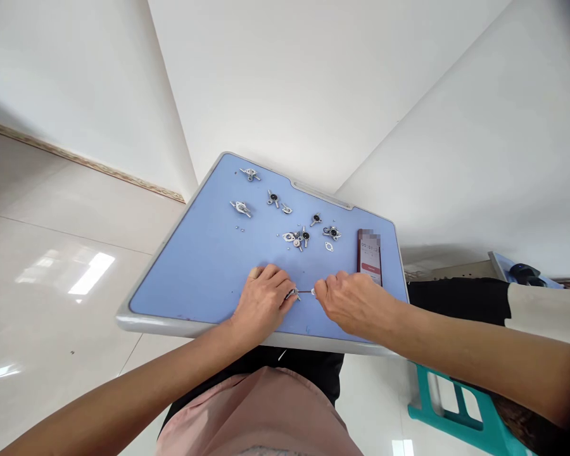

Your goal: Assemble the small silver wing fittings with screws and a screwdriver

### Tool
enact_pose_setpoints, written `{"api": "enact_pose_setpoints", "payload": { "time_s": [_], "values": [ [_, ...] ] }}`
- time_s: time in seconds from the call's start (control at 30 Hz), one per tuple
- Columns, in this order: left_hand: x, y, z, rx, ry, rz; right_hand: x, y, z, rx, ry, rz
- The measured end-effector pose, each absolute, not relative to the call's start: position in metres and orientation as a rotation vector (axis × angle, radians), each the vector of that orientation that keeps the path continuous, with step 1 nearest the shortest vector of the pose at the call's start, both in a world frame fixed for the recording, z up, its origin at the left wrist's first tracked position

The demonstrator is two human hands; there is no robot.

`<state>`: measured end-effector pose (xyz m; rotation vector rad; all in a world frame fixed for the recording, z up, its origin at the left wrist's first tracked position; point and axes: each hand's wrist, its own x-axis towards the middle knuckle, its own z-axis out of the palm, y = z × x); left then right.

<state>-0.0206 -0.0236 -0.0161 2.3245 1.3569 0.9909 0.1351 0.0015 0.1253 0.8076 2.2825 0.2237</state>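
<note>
Near the front edge of the blue tabletop, my left hand [265, 297] is closed on a small metal fitting [292, 294], with fingers and thumb covering much of it. My right hand [349, 303] wraps round the handle of a screwdriver [306, 292]. Its thin shaft points left and meets the fitting; the exact contact at the tip is too small to make out. Beyond my hands lie a cluster of loose metal parts [305, 237], a flat oval plate [329, 246] and another fitting with a black centre [332, 232].
More metal fittings [241, 208] lie toward the table's far left, with tiny screws scattered about. A phone [370, 258] showing a timer rests beside my right hand. White walls [289, 82] stand behind the table [180, 266]. A green stool [460, 411] is at lower right.
</note>
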Motion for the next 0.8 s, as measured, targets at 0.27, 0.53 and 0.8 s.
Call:
{"api": "enact_pose_setpoints", "payload": {
  "time_s": [0.27, 0.53, 0.8],
  "values": [
    [-0.022, -0.024, -0.016, 2.309, 1.337, 1.002, 0.132, 0.013, 0.13, 1.0, 2.249, 0.074],
    [-0.022, -0.024, -0.016, 2.31, 1.332, 0.999, 0.126, 0.007, 0.123, 0.947, 2.239, 0.226],
    [-0.022, -0.024, -0.016, 2.326, 1.323, 0.998, 0.135, 0.007, 0.119, 0.838, 2.365, 0.192]
  ]
}}
